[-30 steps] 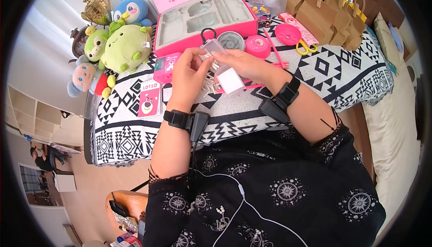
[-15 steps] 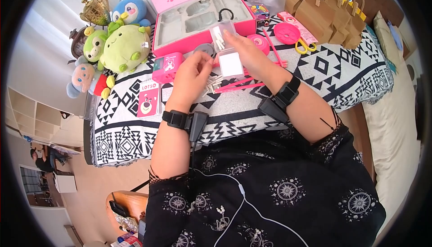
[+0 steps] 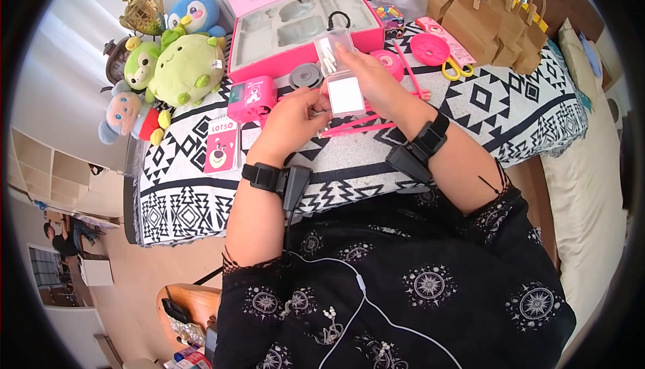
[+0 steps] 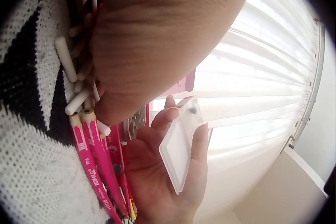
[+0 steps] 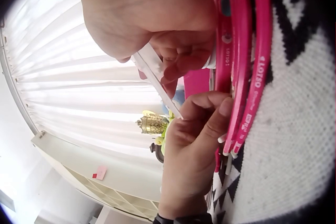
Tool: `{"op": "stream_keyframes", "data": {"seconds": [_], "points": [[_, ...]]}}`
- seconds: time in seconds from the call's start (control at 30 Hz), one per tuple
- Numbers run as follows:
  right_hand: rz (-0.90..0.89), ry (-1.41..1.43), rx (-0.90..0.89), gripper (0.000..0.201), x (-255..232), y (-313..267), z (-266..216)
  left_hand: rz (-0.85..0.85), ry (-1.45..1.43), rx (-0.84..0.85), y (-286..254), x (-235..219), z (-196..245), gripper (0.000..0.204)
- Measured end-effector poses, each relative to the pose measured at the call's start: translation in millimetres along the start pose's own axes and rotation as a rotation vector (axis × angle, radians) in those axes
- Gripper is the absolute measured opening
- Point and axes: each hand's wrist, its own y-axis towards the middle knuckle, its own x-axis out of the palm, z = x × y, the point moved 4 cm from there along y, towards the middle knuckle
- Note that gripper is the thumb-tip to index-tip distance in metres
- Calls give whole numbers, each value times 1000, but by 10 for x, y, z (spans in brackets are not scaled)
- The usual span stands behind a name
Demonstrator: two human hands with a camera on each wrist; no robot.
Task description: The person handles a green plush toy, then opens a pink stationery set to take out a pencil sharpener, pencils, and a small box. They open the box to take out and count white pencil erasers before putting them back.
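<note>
My right hand [image 3: 376, 80] holds an unfolded clear plastic case [image 3: 346, 96], thumb over its edge. Several short white sticks [image 3: 328, 57] lie in the upper half of the case; a flat white piece shows in the lower half. Low at the cloth, my left hand [image 3: 289, 122] bends its fingers over more loose white sticks [image 4: 65, 58], mostly hidden from the head view. Its thumb and forefinger come together beside pink pencils [image 5: 241, 66] in the right wrist view; I cannot tell whether a stick is pinched there.
A pink gift box [image 3: 269, 60] stands behind the hands, near a grey round tin [image 3: 306, 75]. Left are a pink sharpener-like box [image 3: 252, 99], a LOTSO notepad [image 3: 222, 147] and plush toys [image 3: 188, 67]. Yellow-handled scissors [image 3: 457, 71] and paper bags [image 3: 477, 26] lie right.
My left hand was up at the case with white sticks, then drew back and came down to the loose sticks on the cloth. The right hand lowered and tilted the case, then kept it still.
</note>
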Motion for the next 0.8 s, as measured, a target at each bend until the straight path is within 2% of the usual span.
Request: {"op": "stream_keyframes", "data": {"seconds": [0.63,0.73,0.8], "points": [[-20,-18,-2,43,13,1,8,-5,11,-18,6,7,34,16],[-24,-15,4,43,16,-5,-1,0,9,-69,3,3,31,17],[-25,-19,9,43,25,-5,-5,42,-81,-81,7,23,-44,18]]}}
